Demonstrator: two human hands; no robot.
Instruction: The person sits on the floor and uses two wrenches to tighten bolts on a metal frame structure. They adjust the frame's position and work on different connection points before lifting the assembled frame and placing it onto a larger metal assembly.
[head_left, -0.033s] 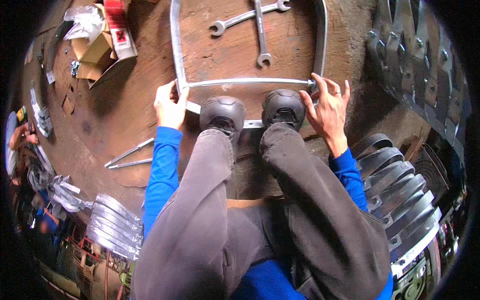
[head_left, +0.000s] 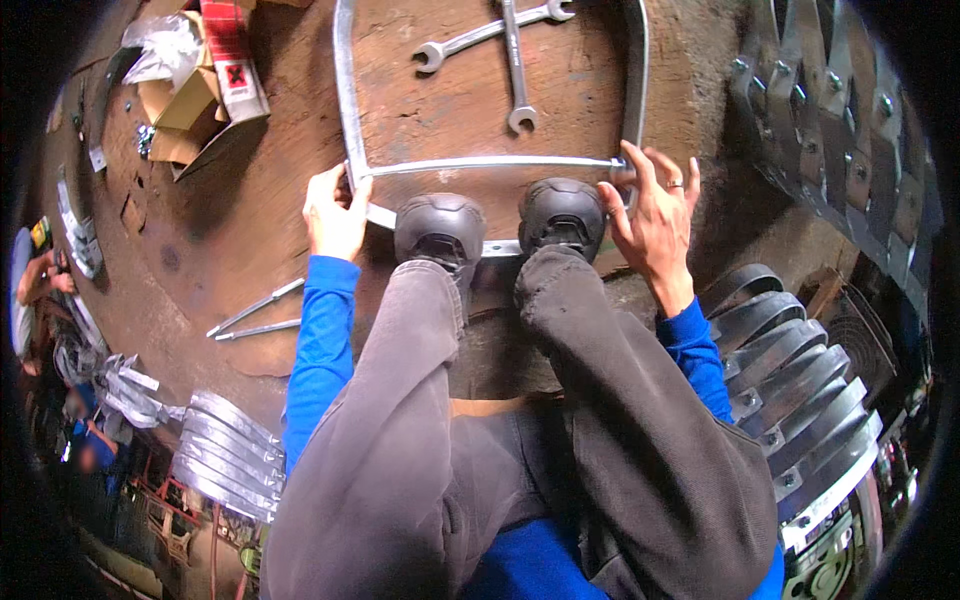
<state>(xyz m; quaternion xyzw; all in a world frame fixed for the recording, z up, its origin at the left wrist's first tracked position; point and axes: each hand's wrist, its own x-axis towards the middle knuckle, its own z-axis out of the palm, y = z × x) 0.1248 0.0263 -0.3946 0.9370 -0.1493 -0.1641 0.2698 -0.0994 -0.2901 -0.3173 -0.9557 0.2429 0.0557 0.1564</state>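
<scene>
A curved grey metal frame lies on a brown wooden board, its two sides running away from me. Between those sides stretches a thin straight metal rod. My left hand is closed at the rod's left end, thumb on the near side and fingers around the frame's outer side. At the other end, my right hand has its thumb and index finger about the rod's tip and the frame, its other fingers raised apart. What lies under the right fingertips is partly hidden. My black shoes stand on a flat bar of the frame.
Two crossed open-end wrenches lie inside the frame. Two short rods rest by my left forearm. An opened cardboard box sits at the far left. Stacked curved metal bars are on the right, bolted metal strips beyond. Another person works at far left.
</scene>
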